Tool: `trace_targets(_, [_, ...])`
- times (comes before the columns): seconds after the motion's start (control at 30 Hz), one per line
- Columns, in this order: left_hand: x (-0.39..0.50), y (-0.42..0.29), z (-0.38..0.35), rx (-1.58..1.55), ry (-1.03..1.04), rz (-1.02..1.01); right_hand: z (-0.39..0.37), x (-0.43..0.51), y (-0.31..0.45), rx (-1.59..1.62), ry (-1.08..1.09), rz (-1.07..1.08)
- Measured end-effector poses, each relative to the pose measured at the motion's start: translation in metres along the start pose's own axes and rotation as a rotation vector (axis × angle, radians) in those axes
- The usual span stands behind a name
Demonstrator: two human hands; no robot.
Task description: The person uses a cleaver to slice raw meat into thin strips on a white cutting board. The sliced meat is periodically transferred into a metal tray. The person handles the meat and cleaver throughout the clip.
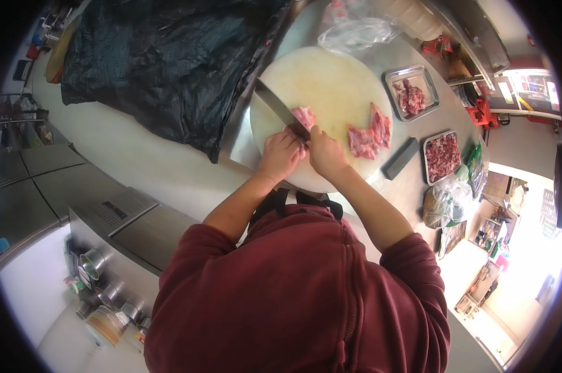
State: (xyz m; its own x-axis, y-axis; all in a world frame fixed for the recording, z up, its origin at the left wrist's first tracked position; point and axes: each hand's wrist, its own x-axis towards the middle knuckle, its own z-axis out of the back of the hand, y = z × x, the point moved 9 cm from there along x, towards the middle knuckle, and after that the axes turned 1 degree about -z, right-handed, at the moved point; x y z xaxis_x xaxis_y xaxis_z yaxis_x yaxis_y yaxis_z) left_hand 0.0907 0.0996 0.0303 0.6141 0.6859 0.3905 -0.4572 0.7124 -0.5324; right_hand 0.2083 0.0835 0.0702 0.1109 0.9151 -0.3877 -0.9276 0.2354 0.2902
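Note:
My right hand (326, 153) grips the handle of a kitchen knife (278, 105), whose broad blade points up and left across a piece of raw meat (304, 115). Close beside the blade, my left hand (281, 154) is pressed on the near part of the meat, its fingers curled over it. Both hands are above a round white cutting board (325, 74). More raw meat (367, 140) lies at the board's right side. The knife's handle is mostly hidden by my right hand.
Right of the board are a metal tray (389, 77) of meat pieces, a tray of chopped meat (442, 156), a grey sharpening stone (401, 159) and a plastic bag (449, 205). Black plastic sheeting (164, 70) covers the left. A clear bag (355, 35) touches the board's far edge.

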Motion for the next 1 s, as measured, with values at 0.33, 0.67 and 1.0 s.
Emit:
trace_targets(0.33, [0.008, 0.002, 0.050, -0.002, 0.091, -0.004, 0.002, -0.118, -0.100, 0.026, 0.073, -0.131])
trace_targets(0.67, [0.055, 0.049, 0.053, -0.100, 0.115, 0.296, 0.025, -0.194, -0.152, 0.124, -0.115, -0.197])
trace_targets(1.0, [0.142, 0.025, 0.022, 0.275, 0.114, 0.297, 0.026, -0.235, -0.193, 0.359, -0.248, -0.375])
